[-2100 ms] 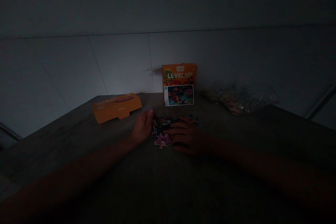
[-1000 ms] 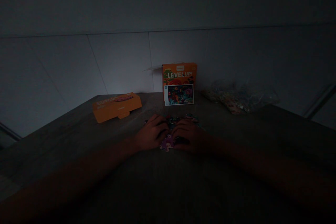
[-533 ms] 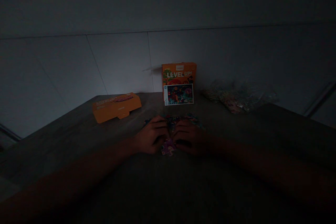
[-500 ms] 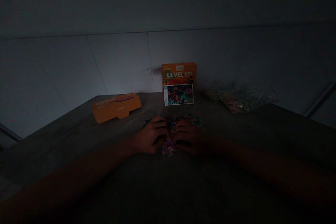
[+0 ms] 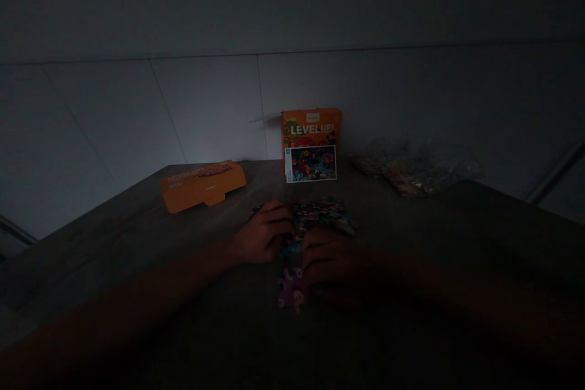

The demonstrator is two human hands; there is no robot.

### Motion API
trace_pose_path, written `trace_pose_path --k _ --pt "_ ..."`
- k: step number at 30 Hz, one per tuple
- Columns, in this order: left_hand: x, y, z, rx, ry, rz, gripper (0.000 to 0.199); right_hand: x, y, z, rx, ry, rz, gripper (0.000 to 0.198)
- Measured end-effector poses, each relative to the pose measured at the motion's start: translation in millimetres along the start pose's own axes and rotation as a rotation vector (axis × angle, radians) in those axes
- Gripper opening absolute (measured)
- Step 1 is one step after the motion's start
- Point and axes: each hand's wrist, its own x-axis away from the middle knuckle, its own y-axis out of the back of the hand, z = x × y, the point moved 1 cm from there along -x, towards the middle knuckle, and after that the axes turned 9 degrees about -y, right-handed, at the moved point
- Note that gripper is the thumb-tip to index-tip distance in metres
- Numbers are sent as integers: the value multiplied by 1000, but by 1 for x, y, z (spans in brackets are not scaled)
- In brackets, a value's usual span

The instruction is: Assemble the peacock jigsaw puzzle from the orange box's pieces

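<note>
In dim light, my right hand (image 5: 331, 259) has its fingers curled at the edge of a purple jigsaw puzzle piece (image 5: 289, 295) with a pale pattern. The piece is near me on the dark table. My left hand (image 5: 265, 231) rests with bent fingers at the left of a heap of dark, colourful puzzle pieces (image 5: 324, 210); its fingertips are hidden among them. Between the two hands lie some teal pieces (image 5: 289, 251).
Behind the heap stands an orange box (image 5: 312, 128) marked LEVEL UP, with a picture card (image 5: 313, 164) leaning on it. An orange box lid (image 5: 205, 187) lies at the left. Clear plastic bags (image 5: 415, 170) with pieces sit at the right, near the pale wall (image 5: 210, 103).
My right hand has drawn back toward me, and the purple piece has moved the same way. More of the heap shows. My left hand has barely moved.
</note>
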Motion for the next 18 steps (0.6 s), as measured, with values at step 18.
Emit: trace_pose_path --k 18 --pt "3 33 -118 329 -17 322 26 38 -3 29 -98 -464 -57 19"
